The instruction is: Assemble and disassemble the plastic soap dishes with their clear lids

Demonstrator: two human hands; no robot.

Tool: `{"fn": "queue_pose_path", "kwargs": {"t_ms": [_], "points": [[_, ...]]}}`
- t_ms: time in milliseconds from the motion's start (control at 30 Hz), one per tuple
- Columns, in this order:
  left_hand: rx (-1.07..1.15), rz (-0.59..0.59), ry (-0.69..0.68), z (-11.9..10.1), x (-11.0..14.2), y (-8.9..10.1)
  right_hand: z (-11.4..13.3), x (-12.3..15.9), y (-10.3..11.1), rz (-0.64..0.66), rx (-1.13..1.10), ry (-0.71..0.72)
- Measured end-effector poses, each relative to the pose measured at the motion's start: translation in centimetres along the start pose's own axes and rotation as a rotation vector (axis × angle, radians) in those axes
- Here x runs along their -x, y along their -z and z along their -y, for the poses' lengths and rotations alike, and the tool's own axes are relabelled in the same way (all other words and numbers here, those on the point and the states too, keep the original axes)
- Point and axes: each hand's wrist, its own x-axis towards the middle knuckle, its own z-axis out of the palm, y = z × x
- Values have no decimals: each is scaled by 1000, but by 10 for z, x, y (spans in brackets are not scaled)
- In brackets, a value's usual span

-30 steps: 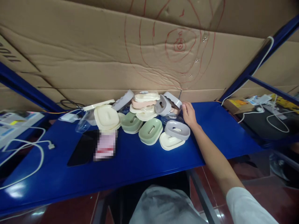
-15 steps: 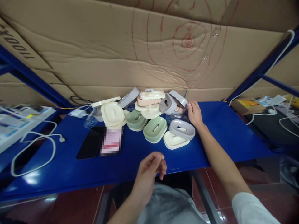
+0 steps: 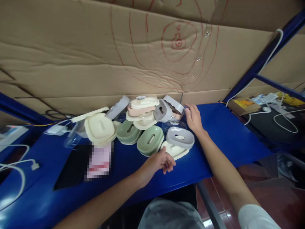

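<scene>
Soap dishes lie piled along the back of the table. My left hand (image 3: 160, 163), fingers loosely curled and thumb apart, holds nothing; it is at the front edge of a cream soap dish tray (image 3: 176, 152). On that tray leans a grey soap dish (image 3: 180, 137). Left of it sits a green soap dish (image 3: 150, 140), with another green dish (image 3: 128, 132) behind. My right hand (image 3: 194, 119) is open, fingers stretched out beside an upturned grey soap dish (image 3: 173, 103) at the pile's right end. Whether its fingertips touch that dish I cannot tell.
Two phone-like dark slabs, one with a blurred pink screen (image 3: 100, 160), lie left on the blue table (image 3: 228, 133). A white cable (image 3: 22, 168) curls at the far left. Cardboard (image 3: 71, 54) walls the back. An open carton (image 3: 245, 106) stands on the right.
My left hand has moved forward from the table's front edge to the cream tray. My right hand stays by the grey dish, its fingers a little more spread. The view has shifted right.
</scene>
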Motion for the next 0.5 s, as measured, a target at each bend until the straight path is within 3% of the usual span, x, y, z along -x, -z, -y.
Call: {"fn": "queue_pose_path", "kwargs": {"t_ms": [167, 267, 333, 400, 433, 500], "points": [[-108, 139, -69, -4, 5, 11, 10, -2, 9, -71, 38, -19], [-322, 246, -179, 9, 16, 12, 21, -3, 12, -74, 50, 45], [-578, 337, -383, 28, 24, 8, 29, -3, 14, -77, 55, 86], [-831, 408, -697, 51, 31, 3, 37, -2, 14, -100, 62, 104], [-947, 406, -834, 62, 33, 0, 41, -1, 15, -117, 62, 103], [-1121, 341, -934, 79, 35, -3, 51, 3, 17, -150, 39, 105]]}}
